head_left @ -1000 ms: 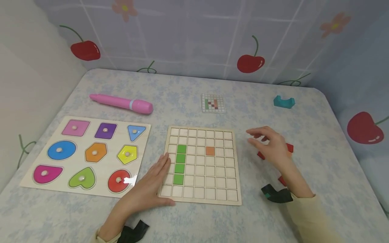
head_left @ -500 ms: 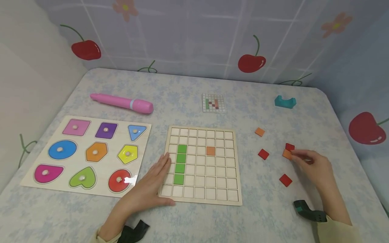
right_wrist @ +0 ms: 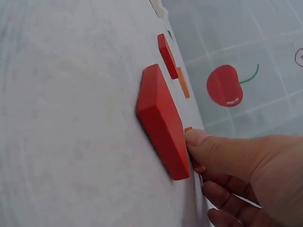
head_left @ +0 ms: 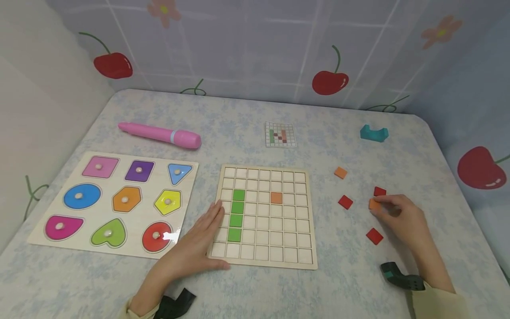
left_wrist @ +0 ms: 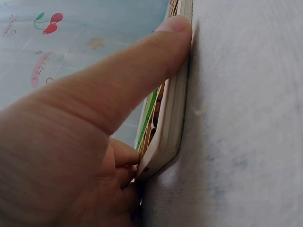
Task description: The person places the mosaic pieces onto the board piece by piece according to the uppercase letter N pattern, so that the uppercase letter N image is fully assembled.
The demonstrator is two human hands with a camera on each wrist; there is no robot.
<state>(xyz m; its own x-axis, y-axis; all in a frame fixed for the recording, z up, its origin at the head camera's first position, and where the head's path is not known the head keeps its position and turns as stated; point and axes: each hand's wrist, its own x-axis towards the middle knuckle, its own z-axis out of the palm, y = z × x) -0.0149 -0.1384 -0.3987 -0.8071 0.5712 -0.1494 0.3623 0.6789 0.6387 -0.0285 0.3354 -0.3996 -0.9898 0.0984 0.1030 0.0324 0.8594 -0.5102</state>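
Observation:
A wooden grid board [head_left: 259, 260] lies flat, with a column of green tiles [head_left: 237, 207] and a single orange tile [head_left: 276, 198] in its squares. My left hand [head_left: 189, 248] rests at its lower left corner, fingers along the left edge and thumb [left_wrist: 156, 52] against the near edge. On the right, my right hand [head_left: 406, 219] pinches another orange tile [head_left: 373, 204] between thumb and fingers, low by the table. Around it lie red tiles [head_left: 374, 236], [right_wrist: 161, 123] one of them just behind the fingertips, and a loose orange tile [head_left: 340, 173].
Left of the board is a knob puzzle [head_left: 135, 181] with coloured shapes. Behind them lie a pink pen-shaped toy [head_left: 155, 134], a small printed pattern card [head_left: 280, 134] and a teal block [head_left: 373, 133] with a curved notch. Walls enclose the table's back and sides.
My right hand has moved right from near the board to the loose tiles and pinched an orange one, shifting it slightly left. The left hand has stayed at the board.

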